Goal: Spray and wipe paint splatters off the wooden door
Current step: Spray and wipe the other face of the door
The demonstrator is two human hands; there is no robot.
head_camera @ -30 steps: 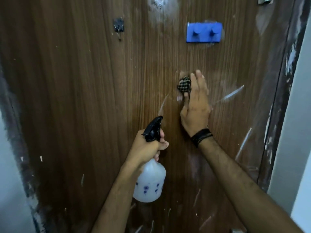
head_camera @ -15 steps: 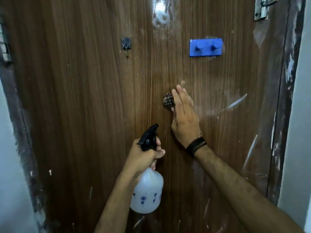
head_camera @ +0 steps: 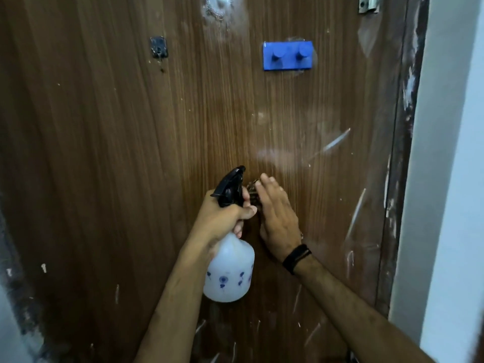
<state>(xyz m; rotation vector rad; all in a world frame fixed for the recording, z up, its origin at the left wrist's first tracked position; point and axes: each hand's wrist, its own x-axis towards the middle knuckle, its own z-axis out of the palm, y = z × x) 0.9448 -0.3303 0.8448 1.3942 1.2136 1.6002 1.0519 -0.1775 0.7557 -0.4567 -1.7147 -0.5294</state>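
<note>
A: Left hand [head_camera: 222, 216]?
B: Wrapped round the neck of the spray bottle [head_camera: 229, 268], thumb curled across the front, black trigger head [head_camera: 230, 188] pointing up toward the door. Held just off the wood, low of centre.

A: And the right hand [head_camera: 277, 216]?
B: Fingers straight and together, palm toward the wooden door [head_camera: 104, 153], pressing a small checked cloth [head_camera: 252, 191] against the surface. Only a corner of the cloth visible, peeking out left of the fingertips, just beside the trigger head. Black band [head_camera: 297, 258] on the wrist.

A: Hands close?
B: Almost touching, side by side.

A: State of the door?
B: Brown grain, paint splatters [head_camera: 353, 218] in pale streaks along the right side and low down, a few flecks on the left. Hazy smear [head_camera: 277, 155] just above the hands. Glossy patch [head_camera: 217, 6] at the top edge.

A: Fittings?
B: Blue two-peg hook [head_camera: 287, 56] up right of centre, small dark hook [head_camera: 158, 47] further left, metal hinge piece [head_camera: 369, 3] at the top right corner.

A: Surroundings?
B: Pale wall [head_camera: 445, 153] at right, past the scuffed frame.
</note>
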